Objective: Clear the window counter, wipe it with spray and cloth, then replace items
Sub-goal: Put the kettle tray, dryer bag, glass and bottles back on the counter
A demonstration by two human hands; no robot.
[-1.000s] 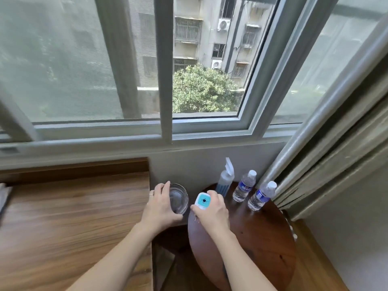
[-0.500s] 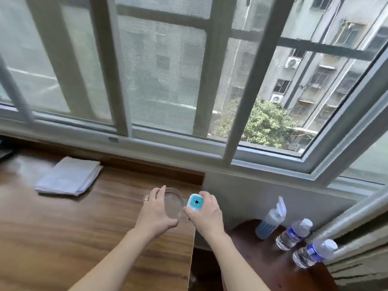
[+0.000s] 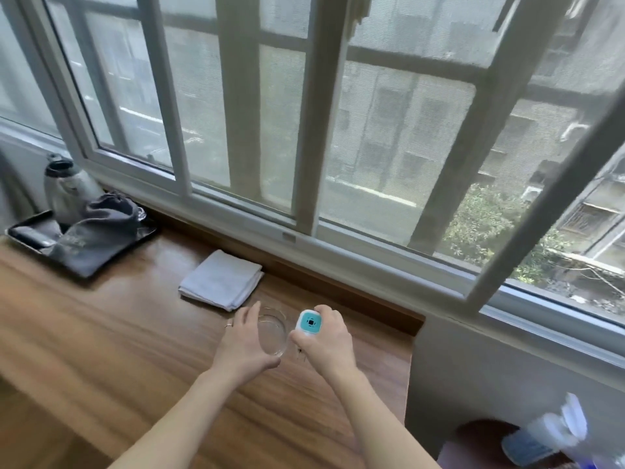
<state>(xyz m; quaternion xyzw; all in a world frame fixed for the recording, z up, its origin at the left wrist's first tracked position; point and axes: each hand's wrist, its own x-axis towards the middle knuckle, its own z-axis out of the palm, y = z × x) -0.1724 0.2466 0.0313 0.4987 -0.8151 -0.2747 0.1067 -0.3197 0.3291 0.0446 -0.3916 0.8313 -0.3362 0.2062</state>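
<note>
Replacing items appears to be the step in hand: a clear glass dish [image 3: 271, 334] and a small white and teal device [image 3: 309, 322] are held just above the right end of the wooden window counter [image 3: 101, 333]. The dish is gripped by the left hand [image 3: 244, 343], its fingers curled round the near rim. The device is gripped by the right hand [image 3: 326, 340], with fingers closed about its body. Both objects are judged ready to be set down, which calls for lowering them level onto bare wood and releasing them. A folded white cloth [image 3: 221, 279] lies near the dish, by the window. A spray bottle [image 3: 544, 431] is seen blurred at lower right, on a dark round table [image 3: 480, 434] cut off by the frame. On a black tray [image 3: 23, 236] at far left, a kettle [image 3: 64, 189] and a grey pouch [image 3: 98, 233] are made out. What the device is cannot be told, nor whether the dish touches the counter.
</note>
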